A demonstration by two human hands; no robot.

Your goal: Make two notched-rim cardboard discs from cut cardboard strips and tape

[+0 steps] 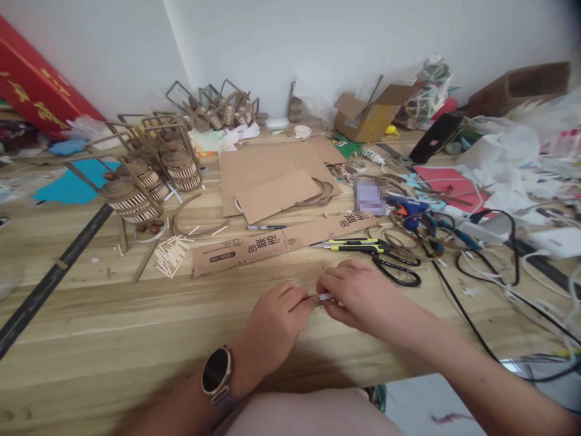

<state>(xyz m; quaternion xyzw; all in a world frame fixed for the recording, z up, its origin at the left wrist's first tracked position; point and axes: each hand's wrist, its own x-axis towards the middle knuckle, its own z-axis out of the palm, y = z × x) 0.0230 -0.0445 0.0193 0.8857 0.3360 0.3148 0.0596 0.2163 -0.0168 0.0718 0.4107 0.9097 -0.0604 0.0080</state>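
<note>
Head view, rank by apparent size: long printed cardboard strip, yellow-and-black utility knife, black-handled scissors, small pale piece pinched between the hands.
1. long printed cardboard strip
2. yellow-and-black utility knife and black-handled scissors: look alike and overlap, so unranked
3. small pale piece, smallest despite being nearest the camera

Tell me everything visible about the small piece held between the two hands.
The piece is a small, thin, pale sliver with a darker thin part running left from it. The left hand pinches that darker end and the right hand pinches the pale end, so the hands hide most of it. It lies roughly level over the wooden table near its front edge. It is too small to tell the material.
</note>
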